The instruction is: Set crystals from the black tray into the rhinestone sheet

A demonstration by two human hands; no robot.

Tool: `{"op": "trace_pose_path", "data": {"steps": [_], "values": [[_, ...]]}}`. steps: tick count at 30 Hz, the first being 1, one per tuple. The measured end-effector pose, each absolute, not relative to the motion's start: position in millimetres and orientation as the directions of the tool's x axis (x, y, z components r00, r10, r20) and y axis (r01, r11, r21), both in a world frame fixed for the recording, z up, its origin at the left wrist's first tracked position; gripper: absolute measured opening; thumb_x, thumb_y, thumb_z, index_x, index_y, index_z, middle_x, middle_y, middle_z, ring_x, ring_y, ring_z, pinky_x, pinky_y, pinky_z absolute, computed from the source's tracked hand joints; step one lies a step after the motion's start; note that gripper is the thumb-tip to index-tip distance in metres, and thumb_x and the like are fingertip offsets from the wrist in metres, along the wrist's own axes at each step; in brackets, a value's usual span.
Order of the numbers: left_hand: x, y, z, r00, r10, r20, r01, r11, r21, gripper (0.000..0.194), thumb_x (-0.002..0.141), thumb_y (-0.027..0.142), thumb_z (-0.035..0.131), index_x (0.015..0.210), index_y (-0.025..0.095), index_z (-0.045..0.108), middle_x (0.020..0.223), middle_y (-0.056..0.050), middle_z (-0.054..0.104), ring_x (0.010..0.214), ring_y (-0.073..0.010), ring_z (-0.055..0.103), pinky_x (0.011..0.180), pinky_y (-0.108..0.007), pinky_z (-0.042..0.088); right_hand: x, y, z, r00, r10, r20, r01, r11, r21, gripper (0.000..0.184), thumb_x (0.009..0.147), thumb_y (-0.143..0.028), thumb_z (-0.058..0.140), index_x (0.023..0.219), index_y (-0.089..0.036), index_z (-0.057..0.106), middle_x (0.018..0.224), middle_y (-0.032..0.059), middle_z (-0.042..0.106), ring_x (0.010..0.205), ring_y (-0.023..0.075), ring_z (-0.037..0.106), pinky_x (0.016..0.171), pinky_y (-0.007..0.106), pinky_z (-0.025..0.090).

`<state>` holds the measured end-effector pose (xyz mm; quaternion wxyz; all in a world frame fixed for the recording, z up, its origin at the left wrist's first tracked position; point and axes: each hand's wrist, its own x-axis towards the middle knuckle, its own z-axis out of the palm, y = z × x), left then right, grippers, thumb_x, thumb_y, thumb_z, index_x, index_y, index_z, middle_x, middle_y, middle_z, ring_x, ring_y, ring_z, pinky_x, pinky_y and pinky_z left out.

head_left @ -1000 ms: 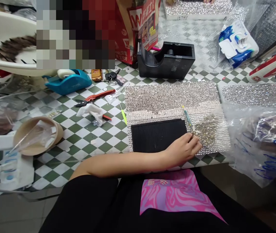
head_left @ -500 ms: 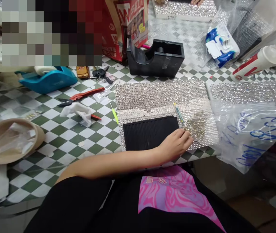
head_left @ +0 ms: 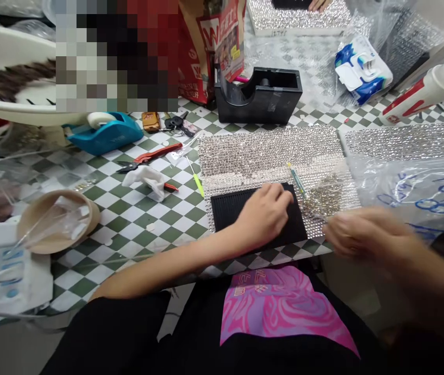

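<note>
My left hand (head_left: 266, 213) rests over a black grooved board (head_left: 227, 211), its fingers curled and pinched together; what they hold, if anything, is too small to tell. The board lies on a glittering rhinestone mat (head_left: 268, 148). Smeared by motion, my right hand (head_left: 356, 232) is closed near the mat's front right corner, and whatever is in its fingers cannot be made out. Between the hands is a heap of small gold-coloured pieces (head_left: 325, 195). A thin blue-green pen-like tool (head_left: 296, 179) with a yellow tip lies beside the heap.
A clear plastic bag (head_left: 413, 195) with blue writing lies at right. Behind the mat stand a black tape dispenser (head_left: 258, 101) and a lidded paper cup (head_left: 420, 96). To the left are red-handled cutters (head_left: 151, 156) and a bowl (head_left: 92, 224). Across the table a person's hand (head_left: 319, 5) shows.
My left hand has moved left from the gold pieces onto the black board. My right hand has come in from the right edge to the mat's corner. The view has shifted slightly.
</note>
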<state>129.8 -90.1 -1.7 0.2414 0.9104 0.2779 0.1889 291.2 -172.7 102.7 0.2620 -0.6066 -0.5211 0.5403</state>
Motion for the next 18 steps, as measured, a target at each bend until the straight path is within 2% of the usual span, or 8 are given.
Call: {"op": "trace_pose_path", "data": {"steps": [1,2,4,6,8,11,15,18], "values": [[119.0,-82.7,-1.3,0.731,0.65,0.21,0.441,-0.684,0.581,0.025,0.088,0.02,0.035,0.1,0.017,0.057,0.097,-0.005,0.055,0.094,-0.0123,0.043,0.087,-0.028,0.037,281.6,-164.9,89.4,-0.177,0.917,-0.358,0.34,-0.285,-0.896,0.06,0.096,-0.057,0.035,0.053,-0.016,0.036,0.047,-0.006,0.031,0.041,0.0027,0.031,0.04,0.017,0.031],[108.3,-76.3,-1.2,0.678,0.705,0.208,0.466,-0.632,0.62,0.025,0.088,0.018,0.035,0.099,0.017,0.057,0.099,-0.005,0.055,0.095,-0.0116,0.043,0.087,-0.027,0.037,271.5,-156.6,74.3,-0.2,0.922,-0.331,0.346,-0.25,-0.904,0.061,0.095,-0.06,0.031,0.052,-0.017,0.032,0.046,-0.0064,0.027,0.041,0.003,0.028,0.04,0.017,0.03],[89.5,-67.8,-1.0,0.574,0.794,0.202,0.48,-0.526,0.703,0.026,0.089,0.016,0.033,0.096,0.017,0.058,0.097,-0.004,0.056,0.094,-0.0091,0.045,0.087,-0.025,0.039,253.0,-141.4,44.0,-0.199,0.94,-0.276,0.389,-0.182,-0.903,0.06,0.097,-0.058,0.026,0.054,-0.017,0.03,0.048,-0.0066,0.026,0.042,0.0029,0.026,0.04,0.017,0.027],[76.9,-66.6,-0.9,0.489,0.852,0.188,0.454,-0.432,0.779,0.026,0.09,0.019,0.032,0.094,0.017,0.057,0.095,-0.002,0.057,0.093,-0.0065,0.048,0.087,-0.023,0.04,240.7,-131.2,19.8,-0.169,0.963,-0.211,0.47,-0.109,-0.876,0.054,0.098,-0.053,0.033,0.061,-0.014,0.041,0.052,-0.0066,0.032,0.045,0.0027,0.031,0.044,0.017,0.031],[71.9,-71.8,-1.3,0.433,0.886,0.167,0.4,-0.355,0.845,0.027,0.092,0.025,0.031,0.095,0.017,0.057,0.095,-0.002,0.059,0.092,-0.0049,0.051,0.088,-0.021,0.043,235.4,-127.0,3.6,-0.16,0.978,-0.133,0.569,-0.019,-0.822,0.041,0.096,-0.046,0.045,0.076,-0.012,0.053,0.061,-0.0049,0.046,0.052,0.0035,0.043,0.052,0.018,0.041],[77.1,-85.4,-3.9,0.386,0.914,0.123,0.302,-0.251,0.92,0.034,0.094,0.032,0.027,0.103,0.017,0.056,0.1,-0.002,0.061,0.096,-0.0042,0.054,0.09,-0.019,0.046,234.2,-128.6,-14.0,-0.226,0.974,-0.016,0.693,0.149,-0.706,0.03,0.094,-0.041,0.052,0.095,-0.011,0.059,0.082,0.0006,0.059,0.071,0.0075,0.056,0.068,0.024,0.052],[94.9,-99.9,-8.8,0.375,0.925,0.063,0.185,-0.142,0.972,0.043,0.094,0.036,0.021,0.11,0.018,0.057,0.111,-0.004,0.062,0.106,-0.0048,0.057,0.097,-0.02,0.048,232.6,-134.9,-43.8,-0.351,0.93,0.107,0.773,0.352,-0.528,0.031,0.093,-0.039,0.054,0.108,-0.012,0.058,0.098,0.0048,0.061,0.085,0.0112,0.06,0.077,0.03,0.055],[104.3,-104.1,-11.9,0.394,0.919,0.021,0.135,-0.08,0.988,0.048,0.094,0.038,0.019,0.107,0.017,0.06,0.11,-0.004,0.065,0.107,-0.0058,0.06,0.099,-0.021,0.05,231.4,-139.4,-66.2,-0.409,0.895,0.179,0.8,0.446,-0.4,0.033,0.092,-0.039,0.055,0.112,-0.012,0.057,0.104,0.0063,0.061,0.09,0.0127,0.061,0.079,0.031,0.055]]}}
